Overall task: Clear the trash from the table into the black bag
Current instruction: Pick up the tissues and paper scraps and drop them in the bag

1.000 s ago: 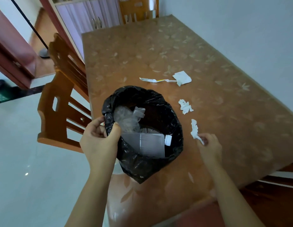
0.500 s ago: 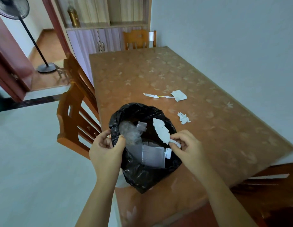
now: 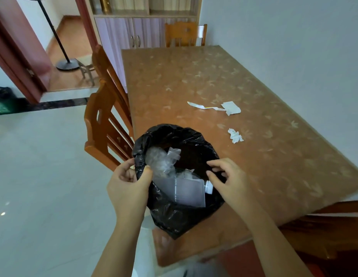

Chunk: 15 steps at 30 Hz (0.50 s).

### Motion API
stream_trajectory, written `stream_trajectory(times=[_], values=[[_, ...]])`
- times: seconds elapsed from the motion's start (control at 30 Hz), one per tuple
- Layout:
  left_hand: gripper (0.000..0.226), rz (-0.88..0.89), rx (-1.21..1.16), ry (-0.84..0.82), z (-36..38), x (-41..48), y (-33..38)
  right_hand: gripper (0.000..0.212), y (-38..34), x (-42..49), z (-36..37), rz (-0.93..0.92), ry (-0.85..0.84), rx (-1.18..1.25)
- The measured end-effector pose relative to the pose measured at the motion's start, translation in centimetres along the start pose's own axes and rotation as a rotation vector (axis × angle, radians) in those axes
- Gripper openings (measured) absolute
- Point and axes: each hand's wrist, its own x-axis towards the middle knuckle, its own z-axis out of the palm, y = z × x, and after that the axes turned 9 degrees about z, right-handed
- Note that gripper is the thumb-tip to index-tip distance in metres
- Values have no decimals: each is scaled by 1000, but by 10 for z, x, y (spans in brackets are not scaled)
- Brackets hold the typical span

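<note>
Now left hand pinches crinkly black bag rim; right hand fingers spread.

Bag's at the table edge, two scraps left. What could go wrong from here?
1. The black bag hangs partly off the table edge, pinched only by the left hand; if that grip slips it may sag or drop.
2. The right hand is empty over the bag; reaching for the crumpled scrap could nudge the rim shut.
3. The torn wrapper lies farther off, so it might be missed.
</note>
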Motion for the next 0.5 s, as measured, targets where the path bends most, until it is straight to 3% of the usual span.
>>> stream_trajectory(times=[0.23,0.5], values=[[22,-22,47,61,33,8,-2,19,39,44,-25,76,26,70],[28,27,159,109,133,30,1,19,127,145,-67,190,31,80]])
